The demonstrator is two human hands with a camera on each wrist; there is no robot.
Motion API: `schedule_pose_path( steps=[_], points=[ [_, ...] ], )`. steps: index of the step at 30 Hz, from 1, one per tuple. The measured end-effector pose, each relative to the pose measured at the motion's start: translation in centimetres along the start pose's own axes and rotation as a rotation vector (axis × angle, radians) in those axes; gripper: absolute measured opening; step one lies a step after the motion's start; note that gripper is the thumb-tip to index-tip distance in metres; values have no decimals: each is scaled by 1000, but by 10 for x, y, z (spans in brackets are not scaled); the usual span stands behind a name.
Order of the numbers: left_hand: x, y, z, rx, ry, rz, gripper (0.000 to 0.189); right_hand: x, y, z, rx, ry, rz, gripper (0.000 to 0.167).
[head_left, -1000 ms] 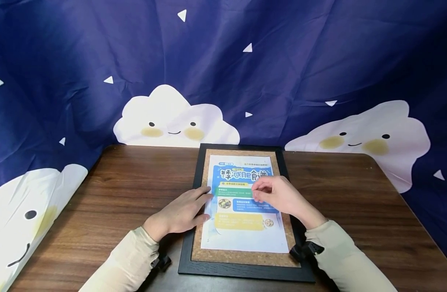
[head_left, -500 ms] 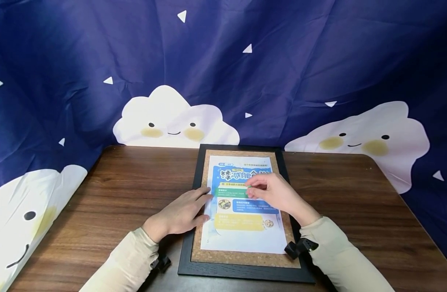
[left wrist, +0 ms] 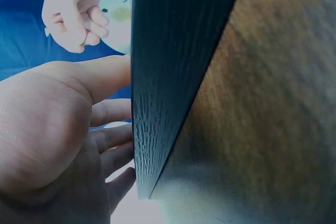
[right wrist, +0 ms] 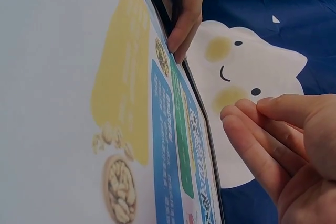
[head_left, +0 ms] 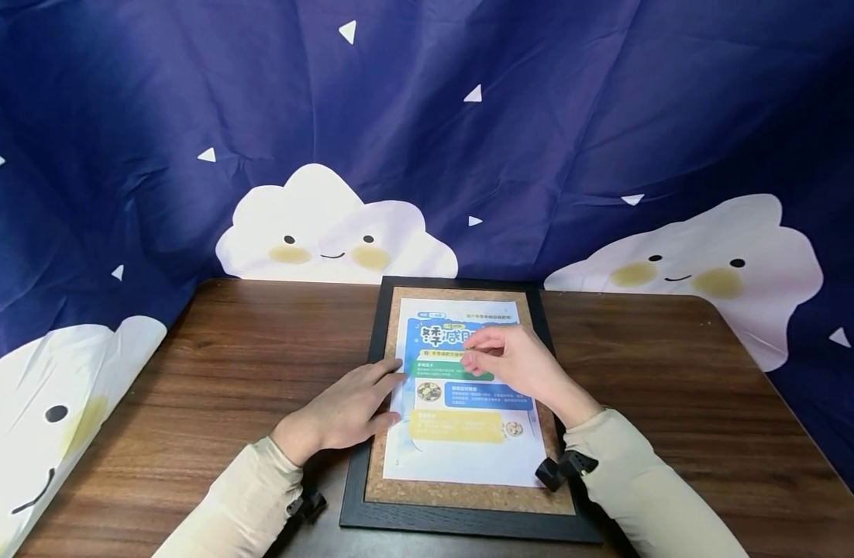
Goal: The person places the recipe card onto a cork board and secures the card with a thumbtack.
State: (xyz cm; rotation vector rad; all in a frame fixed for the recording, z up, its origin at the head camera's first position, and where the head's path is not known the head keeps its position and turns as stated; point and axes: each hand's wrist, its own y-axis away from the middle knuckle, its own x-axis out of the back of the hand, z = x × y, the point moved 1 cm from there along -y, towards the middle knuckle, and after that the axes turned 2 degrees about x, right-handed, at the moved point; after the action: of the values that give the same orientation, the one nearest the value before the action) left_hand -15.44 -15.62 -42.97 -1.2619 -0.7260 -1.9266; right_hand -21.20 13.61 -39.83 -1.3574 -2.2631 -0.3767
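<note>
Right hand (head_left: 514, 360) has shifted left and slightly farther over the printed poster (head_left: 462, 426) since a second ago; it covers more of the heading now, and its pale sleeve (head_left: 650, 484) and black wrist camera (head_left: 565, 467) came left with it. From my end it hovers above the poster, thumb and index tips together; I can't tell if something small is pinched there. Left hand (head_left: 339, 404) hasn't moved: fingers straight and spread, laid over the left side of the black frame (head_left: 469, 521), tips at the poster's left edge. Poster unshifted too: on the corkboard (head_left: 462, 494), mid-table, cork margin showing all round. Wood-grain table (head_left: 678, 387) extends left and right; dark blue cloud-print backdrop (head_left: 427, 101) at far side.
</note>
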Motion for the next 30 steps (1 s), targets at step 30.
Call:
schedule_pose_path(
  steps=[30],
  points=[
    [1,1,1,-8,3,2,62,-8,-27,0,68,-88,-39,23]
  ],
)
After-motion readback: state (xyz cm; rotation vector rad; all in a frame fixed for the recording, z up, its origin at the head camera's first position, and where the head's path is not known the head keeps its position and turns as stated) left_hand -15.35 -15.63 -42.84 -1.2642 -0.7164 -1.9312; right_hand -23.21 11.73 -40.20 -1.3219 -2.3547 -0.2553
